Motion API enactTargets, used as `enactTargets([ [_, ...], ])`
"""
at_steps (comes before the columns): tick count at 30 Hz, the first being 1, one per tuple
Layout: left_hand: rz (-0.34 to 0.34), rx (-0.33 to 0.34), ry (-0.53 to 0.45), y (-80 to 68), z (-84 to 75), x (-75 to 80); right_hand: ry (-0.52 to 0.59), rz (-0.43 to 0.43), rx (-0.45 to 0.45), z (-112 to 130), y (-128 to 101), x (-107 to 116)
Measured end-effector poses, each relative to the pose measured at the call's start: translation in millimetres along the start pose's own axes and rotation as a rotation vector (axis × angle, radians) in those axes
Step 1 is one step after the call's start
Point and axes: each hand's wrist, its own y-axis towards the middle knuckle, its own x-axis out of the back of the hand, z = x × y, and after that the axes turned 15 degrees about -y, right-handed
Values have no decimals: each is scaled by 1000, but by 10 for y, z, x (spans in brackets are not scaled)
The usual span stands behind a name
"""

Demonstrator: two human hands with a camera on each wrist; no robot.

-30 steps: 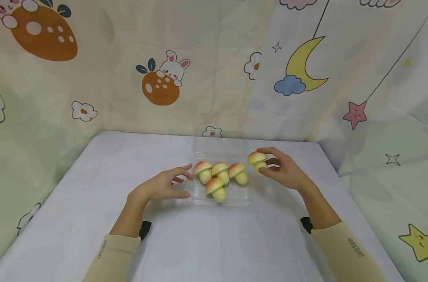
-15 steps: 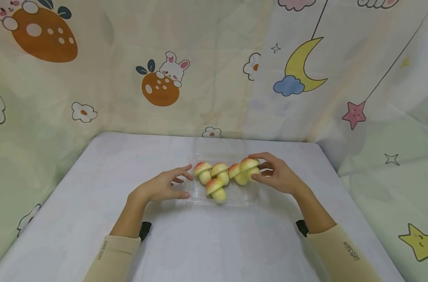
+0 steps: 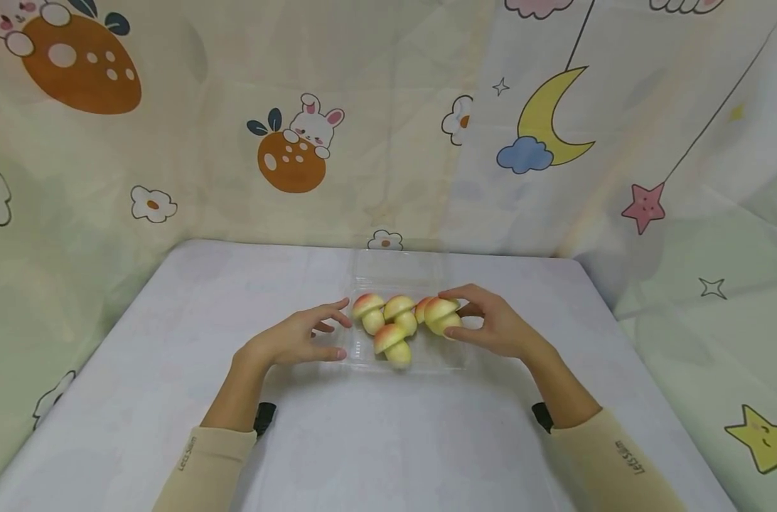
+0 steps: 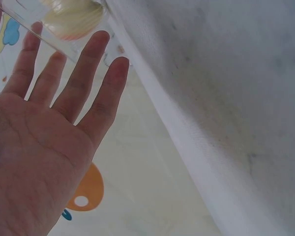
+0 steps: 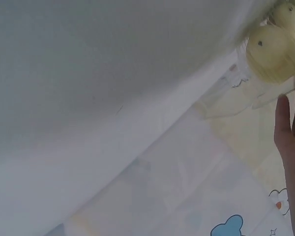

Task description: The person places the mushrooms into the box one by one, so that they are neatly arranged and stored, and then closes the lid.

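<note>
My right hand (image 3: 490,323) pinches a pale yellow toy mushroom (image 3: 442,317) between thumb and fingers, low over the right part of a clear plastic box (image 3: 436,355). Behind it, a second mushroom (image 3: 422,308) is mostly covered. Three more with reddish caps lie in the box, one mushroom (image 3: 394,346) in front of the other two. At the box's left side, my left hand (image 3: 298,337) holds nothing, fingers loosely spread. The left wrist view shows its bare palm (image 4: 44,132) beside the clear wall. A yellow mushroom stem (image 5: 270,51) appears in the right wrist view.
The box's clear lid (image 3: 399,264) lies folded back toward the rear. A white cloth covers the table (image 3: 388,434). Patterned curtains (image 3: 388,142) rise right behind the table's back edge and along both sides.
My right hand has carried its mushroom left and slightly nearer, from beside the box to over its right part, now overlapping another mushroom. The left hand has stayed in place.
</note>
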Motion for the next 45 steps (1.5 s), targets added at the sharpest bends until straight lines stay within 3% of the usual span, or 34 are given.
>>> enactTargets([
  [7, 2, -3, 3, -3, -17, 3, -76, 0, 55, 17, -15, -96],
  [16, -1, 1, -4, 4, -10, 2, -111, 57, 60, 81, -33, -191],
  [35, -9, 4, -2, 4, -15, -8, -213, 117, -28, 182, -6, -271],
  [45, -3, -7, -4, 3, -8, -13, -184, 189, -85, 241, 19, -286],
])
